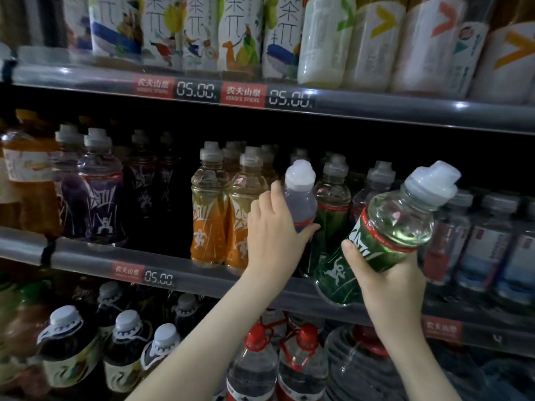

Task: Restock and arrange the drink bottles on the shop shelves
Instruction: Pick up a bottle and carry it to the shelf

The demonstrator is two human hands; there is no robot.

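The middle shelf's grey rail (179,270) runs below both sets of my fingers, with rows of sport-capped bottles standing behind it. The orange bottles (208,221) stand just left of my left hand (272,230), and the shelved green bottle (333,209) stands just past that hand's thumb, between my two hands.

My right hand (388,276) has its fingers wrapped under the green bottle (385,235), thumb pressed on the label. It is clear, smooth plastic, waisted, with a glossy green wrap. Its long axis leans, cap up and right, base down and left in front of the rail.

My left hand's fingers are curled round the shoulder of a purple bottle (299,198), which is upright at the shelf front, cap above my knuckles.

I judge the green row lies up and left of my right fingers, nearer that hand. The bottle must come upright before its base clears the rail, and the purple one seems to stand in the way.
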